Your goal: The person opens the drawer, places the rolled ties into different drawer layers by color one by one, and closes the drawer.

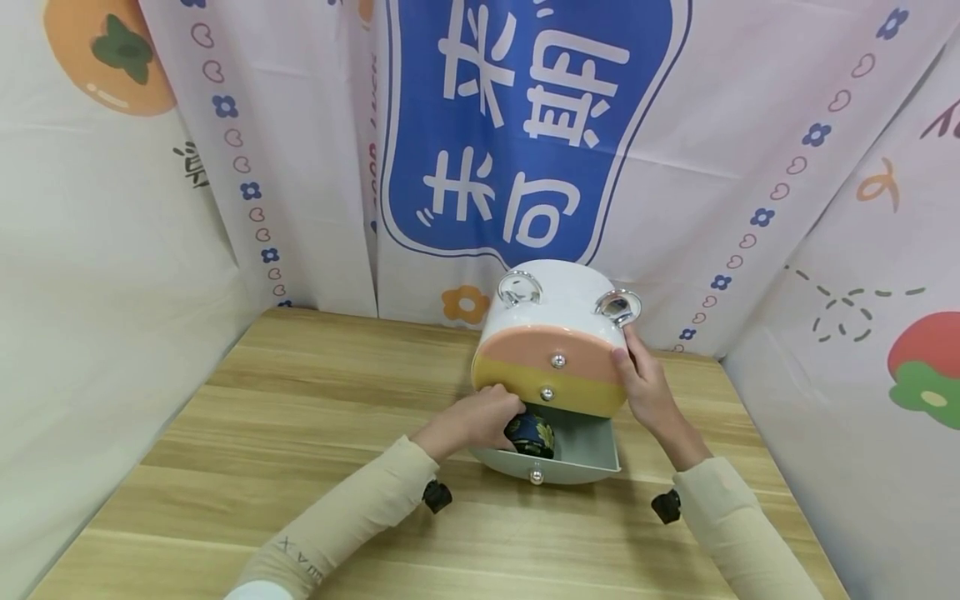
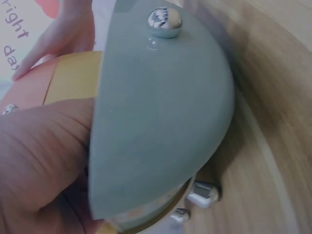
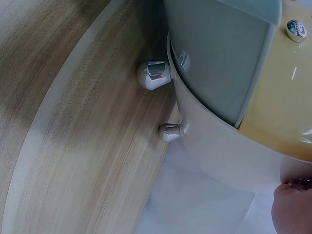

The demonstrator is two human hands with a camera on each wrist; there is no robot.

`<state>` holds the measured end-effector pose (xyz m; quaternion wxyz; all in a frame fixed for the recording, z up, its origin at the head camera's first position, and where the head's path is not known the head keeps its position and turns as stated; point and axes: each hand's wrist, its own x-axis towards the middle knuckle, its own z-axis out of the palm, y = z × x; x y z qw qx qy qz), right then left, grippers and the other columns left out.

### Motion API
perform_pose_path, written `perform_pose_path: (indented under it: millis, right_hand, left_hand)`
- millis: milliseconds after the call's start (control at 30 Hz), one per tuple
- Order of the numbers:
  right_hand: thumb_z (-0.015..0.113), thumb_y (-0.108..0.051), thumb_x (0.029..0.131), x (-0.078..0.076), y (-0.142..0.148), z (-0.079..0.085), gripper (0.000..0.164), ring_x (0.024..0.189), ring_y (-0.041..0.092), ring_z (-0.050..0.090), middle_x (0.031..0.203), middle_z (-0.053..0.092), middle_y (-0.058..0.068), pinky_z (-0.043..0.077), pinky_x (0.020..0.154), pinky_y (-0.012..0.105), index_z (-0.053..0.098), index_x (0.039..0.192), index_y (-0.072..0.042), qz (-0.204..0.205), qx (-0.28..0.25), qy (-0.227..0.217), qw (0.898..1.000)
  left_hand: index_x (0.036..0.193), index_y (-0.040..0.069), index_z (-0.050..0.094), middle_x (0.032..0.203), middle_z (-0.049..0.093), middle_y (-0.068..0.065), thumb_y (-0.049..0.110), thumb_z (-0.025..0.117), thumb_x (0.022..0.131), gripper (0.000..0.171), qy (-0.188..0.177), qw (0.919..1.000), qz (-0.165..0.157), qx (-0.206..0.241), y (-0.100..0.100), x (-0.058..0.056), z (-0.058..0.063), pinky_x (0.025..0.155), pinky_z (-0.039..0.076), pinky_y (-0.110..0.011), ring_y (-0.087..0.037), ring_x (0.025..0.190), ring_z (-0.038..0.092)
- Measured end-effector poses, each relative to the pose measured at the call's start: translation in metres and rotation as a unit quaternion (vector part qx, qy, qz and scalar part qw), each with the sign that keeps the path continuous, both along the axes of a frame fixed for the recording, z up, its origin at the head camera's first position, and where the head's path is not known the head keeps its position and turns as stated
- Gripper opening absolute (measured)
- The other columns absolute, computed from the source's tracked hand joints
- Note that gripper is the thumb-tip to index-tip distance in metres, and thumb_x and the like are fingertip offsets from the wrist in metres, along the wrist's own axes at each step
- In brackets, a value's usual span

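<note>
A small rounded drawer cabinet (image 1: 577, 283) stands on the table, white with an orange drawer front (image 1: 525, 346), a yellow one (image 1: 592, 393) and a grey-green bottom drawer (image 1: 577, 473) pulled out. Inside that drawer sits a round dark blue item (image 1: 536, 437) with a yellow-green leaf pattern. My left hand (image 1: 480, 419) reaches into the drawer from the left, thumb and fingers around the item's left side. In the left wrist view the drawer front hides these fingertips. Against the cabinet's right side rests my right hand (image 1: 651, 392), its thumb on the front edge and fingers extended along the side.
Two chrome rings (image 1: 521, 288) stick up from the cabinet's top like ears. Round chrome knobs (image 1: 536, 477) mark the drawer fronts, and chrome feet (image 3: 155, 74) carry the cabinet. Printed cloth (image 1: 322, 167) hangs behind and beside the wooden table (image 1: 300, 392).
</note>
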<state>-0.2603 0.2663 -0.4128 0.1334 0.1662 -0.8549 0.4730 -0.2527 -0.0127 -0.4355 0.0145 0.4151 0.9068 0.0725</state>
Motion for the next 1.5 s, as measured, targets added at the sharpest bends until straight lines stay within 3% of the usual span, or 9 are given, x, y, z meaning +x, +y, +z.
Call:
perform_pose_path:
  millis: [233, 267, 467, 667, 933, 1067, 1267, 1500]
  right_hand:
    - [0.040, -0.030, 0.104, -0.003, 0.003, -0.005, 0.059, 0.149, 0.027, 0.018, 0.161, 0.016, 0.009, 0.019, 0.119, 0.046, 0.015, 0.154, -0.012, -0.009, 0.008, -0.008, 1.000]
    - [0.040, -0.030, 0.104, -0.003, 0.003, -0.005, 0.059, 0.149, 0.027, 0.018, 0.161, 0.016, 0.009, 0.019, 0.119, 0.046, 0.016, 0.154, -0.011, -0.010, 0.008, -0.009, 1.000]
    - [0.040, -0.027, 0.104, -0.002, 0.002, -0.004, 0.058, 0.149, 0.025, 0.018, 0.161, 0.016, 0.007, 0.020, 0.118, 0.045, 0.015, 0.154, -0.013, -0.004, 0.007, -0.001, 1.000]
    - [0.040, -0.030, 0.104, -0.003, 0.002, -0.005, 0.057, 0.149, 0.023, 0.019, 0.161, 0.017, 0.005, 0.020, 0.118, 0.043, 0.016, 0.154, -0.016, -0.007, 0.008, 0.006, 1.000]
    - [0.040, -0.030, 0.104, -0.004, 0.002, -0.006, 0.058, 0.149, 0.023, 0.018, 0.161, 0.017, 0.005, 0.020, 0.118, 0.044, 0.015, 0.154, -0.016, -0.006, 0.006, 0.002, 1.000]
    - [0.039, -0.027, 0.104, 0.002, -0.001, 0.002, 0.058, 0.149, 0.028, 0.017, 0.161, 0.015, 0.010, 0.019, 0.118, 0.045, 0.014, 0.154, -0.009, -0.004, 0.007, -0.004, 1.000]
    - [0.036, -0.026, 0.105, 0.017, -0.011, 0.021, 0.059, 0.148, 0.037, 0.016, 0.160, 0.013, 0.019, 0.018, 0.117, 0.048, 0.012, 0.152, 0.000, 0.002, 0.010, -0.010, 1.000]
    - [0.039, -0.028, 0.104, 0.003, -0.002, 0.002, 0.059, 0.149, 0.028, 0.016, 0.162, 0.014, 0.010, 0.018, 0.118, 0.045, 0.014, 0.154, -0.009, -0.008, 0.008, -0.009, 1.000]
  left_hand:
    - [0.076, 0.012, 0.065, 0.056, 0.043, 0.009, 0.043, 0.082, 0.072, 0.036, -0.017, 0.9986, 0.018, 0.046, -0.012, 0.007, 0.019, 0.050, 0.031, -0.020, -0.005, 0.051, 0.036]
    - [0.074, 0.012, 0.065, 0.056, 0.043, 0.008, 0.043, 0.081, 0.074, 0.035, -0.018, 0.9979, 0.023, 0.057, -0.014, 0.009, 0.023, 0.049, 0.031, -0.020, -0.005, 0.051, 0.036]
    - [0.074, 0.017, 0.072, 0.070, 0.071, 0.007, 0.036, 0.074, 0.083, 0.021, -0.013, 0.9899, 0.046, 0.134, -0.024, 0.028, 0.046, 0.057, 0.049, -0.015, 0.000, 0.061, 0.063]
    - [0.061, 0.027, 0.067, 0.056, 0.059, 0.018, 0.038, 0.069, 0.086, 0.027, 0.010, 0.9865, 0.057, 0.153, -0.025, 0.053, 0.052, 0.043, 0.039, -0.016, 0.005, 0.046, 0.047]
    - [0.056, 0.027, 0.062, 0.048, 0.048, 0.020, 0.035, 0.068, 0.086, 0.032, -0.023, 0.9797, 0.070, 0.186, -0.019, 0.076, 0.024, 0.039, 0.028, -0.012, 0.008, 0.041, 0.032]
    - [0.056, 0.025, 0.063, 0.045, 0.042, 0.018, 0.033, 0.068, 0.086, 0.031, -0.045, 0.9763, 0.077, 0.197, -0.014, 0.083, 0.007, 0.037, 0.022, -0.011, 0.008, 0.039, 0.025]
    - [0.060, 0.026, 0.068, 0.050, 0.052, 0.020, 0.036, 0.069, 0.086, 0.027, -0.048, 0.9786, 0.089, 0.179, -0.003, 0.091, -0.020, 0.040, 0.030, -0.014, 0.007, 0.041, 0.032]
    - [0.046, 0.025, 0.051, 0.042, 0.036, 0.018, 0.036, 0.070, 0.084, 0.044, -0.021, 0.9798, 0.110, 0.166, 0.006, 0.094, -0.048, 0.039, 0.025, -0.016, 0.005, 0.040, 0.025]
